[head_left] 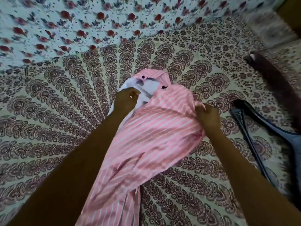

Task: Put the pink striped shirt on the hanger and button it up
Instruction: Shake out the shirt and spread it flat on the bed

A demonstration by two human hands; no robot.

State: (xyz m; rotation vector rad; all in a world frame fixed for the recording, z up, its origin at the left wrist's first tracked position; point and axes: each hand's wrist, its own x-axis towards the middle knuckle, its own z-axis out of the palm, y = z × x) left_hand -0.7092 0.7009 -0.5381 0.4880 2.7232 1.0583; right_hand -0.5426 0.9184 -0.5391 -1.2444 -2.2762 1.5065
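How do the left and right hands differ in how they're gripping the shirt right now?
The left hand grips near the collar, on the pale inner side of the pink striped shirt; the right hand pinches the striped outer cloth at the shirt's right edge. The left hand sits farther from the camera, the right hand nearer. Both are closed on cloth, holding the shirt above the bedsheet.

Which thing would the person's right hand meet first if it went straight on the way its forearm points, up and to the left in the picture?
The right hand already grips the pink striped shirt, so its raised shoulder fold comes first; depth is unclear.
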